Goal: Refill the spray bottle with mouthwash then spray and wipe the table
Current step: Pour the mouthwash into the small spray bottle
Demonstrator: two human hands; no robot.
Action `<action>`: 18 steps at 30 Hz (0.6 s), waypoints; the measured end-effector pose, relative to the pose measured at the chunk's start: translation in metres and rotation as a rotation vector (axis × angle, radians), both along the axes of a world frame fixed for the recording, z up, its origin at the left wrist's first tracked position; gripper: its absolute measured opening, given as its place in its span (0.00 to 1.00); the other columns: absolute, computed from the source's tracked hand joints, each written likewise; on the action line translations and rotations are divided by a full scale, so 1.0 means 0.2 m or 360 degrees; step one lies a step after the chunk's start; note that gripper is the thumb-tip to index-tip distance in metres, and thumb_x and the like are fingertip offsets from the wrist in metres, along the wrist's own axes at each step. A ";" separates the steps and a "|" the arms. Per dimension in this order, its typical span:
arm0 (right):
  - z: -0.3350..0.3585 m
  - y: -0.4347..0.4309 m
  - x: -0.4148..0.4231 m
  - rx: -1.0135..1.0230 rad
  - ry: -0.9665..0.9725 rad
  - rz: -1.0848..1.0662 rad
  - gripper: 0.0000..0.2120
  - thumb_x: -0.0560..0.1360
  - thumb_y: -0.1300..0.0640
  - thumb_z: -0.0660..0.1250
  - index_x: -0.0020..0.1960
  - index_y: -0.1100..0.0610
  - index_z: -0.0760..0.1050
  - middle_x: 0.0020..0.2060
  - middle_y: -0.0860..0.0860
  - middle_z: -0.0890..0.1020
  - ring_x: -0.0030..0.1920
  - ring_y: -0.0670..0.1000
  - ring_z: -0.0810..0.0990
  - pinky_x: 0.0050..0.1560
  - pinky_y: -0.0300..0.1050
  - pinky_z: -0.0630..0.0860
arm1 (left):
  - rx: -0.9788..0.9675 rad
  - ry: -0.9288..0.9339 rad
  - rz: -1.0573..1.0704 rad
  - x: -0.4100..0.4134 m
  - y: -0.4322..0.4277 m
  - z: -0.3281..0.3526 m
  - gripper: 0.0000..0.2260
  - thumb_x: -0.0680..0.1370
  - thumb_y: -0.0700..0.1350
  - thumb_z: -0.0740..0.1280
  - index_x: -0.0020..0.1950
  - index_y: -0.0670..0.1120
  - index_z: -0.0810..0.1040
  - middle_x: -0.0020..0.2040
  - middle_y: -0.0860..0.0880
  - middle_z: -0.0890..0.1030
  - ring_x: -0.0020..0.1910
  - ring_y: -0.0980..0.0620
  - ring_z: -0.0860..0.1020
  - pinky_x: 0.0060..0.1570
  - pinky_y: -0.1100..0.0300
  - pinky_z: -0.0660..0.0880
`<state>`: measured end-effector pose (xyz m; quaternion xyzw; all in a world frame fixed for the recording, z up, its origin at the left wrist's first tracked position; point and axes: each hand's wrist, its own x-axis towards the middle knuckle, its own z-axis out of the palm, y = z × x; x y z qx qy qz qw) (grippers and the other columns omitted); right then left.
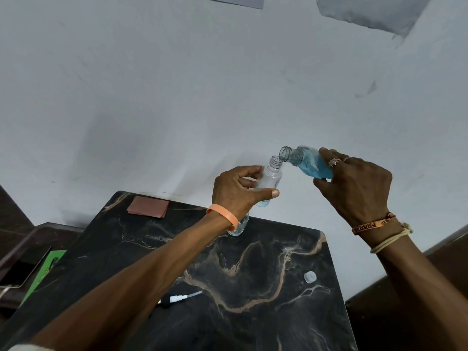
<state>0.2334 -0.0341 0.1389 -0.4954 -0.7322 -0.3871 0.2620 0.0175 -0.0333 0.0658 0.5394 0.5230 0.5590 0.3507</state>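
While the refill is under way above the far edge of the one dark worktop point(253, 287), spraying and wiping are judged still to come. The right hand point(354, 188) is closed on one tilted mouthwash bottle point(307, 162), mouth at the neck of the single spray bottle point(269, 181) wrapped in the left hand point(236, 191)'s grip, blue at its base. One cloth point(148, 206), one spray head point(177, 297) and one cap point(310, 277) lie on the worktop.

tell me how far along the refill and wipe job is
Done: spray head and cap lie off on the table. In hand: right hand tips the mouthwash bottle into the spray bottle held by the left hand. Left: filling, closing, spraying, wiping.
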 end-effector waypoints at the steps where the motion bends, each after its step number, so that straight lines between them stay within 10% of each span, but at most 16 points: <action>1: 0.00 0.00 0.00 -0.0004 0.0001 0.0001 0.27 0.61 0.54 0.82 0.57 0.62 0.82 0.46 0.60 0.86 0.39 0.63 0.85 0.36 0.48 0.79 | -0.0001 -0.0005 0.0000 0.00 0.00 0.00 0.27 0.62 0.53 0.82 0.59 0.52 0.82 0.53 0.53 0.84 0.47 0.56 0.83 0.49 0.54 0.82; 18: 0.01 0.00 -0.01 -0.0007 0.0015 -0.0003 0.27 0.61 0.55 0.82 0.57 0.61 0.82 0.45 0.60 0.86 0.39 0.63 0.84 0.36 0.48 0.79 | 0.0027 -0.0028 -0.0014 -0.01 0.01 -0.01 0.27 0.61 0.54 0.82 0.58 0.52 0.83 0.52 0.55 0.85 0.46 0.58 0.83 0.47 0.57 0.82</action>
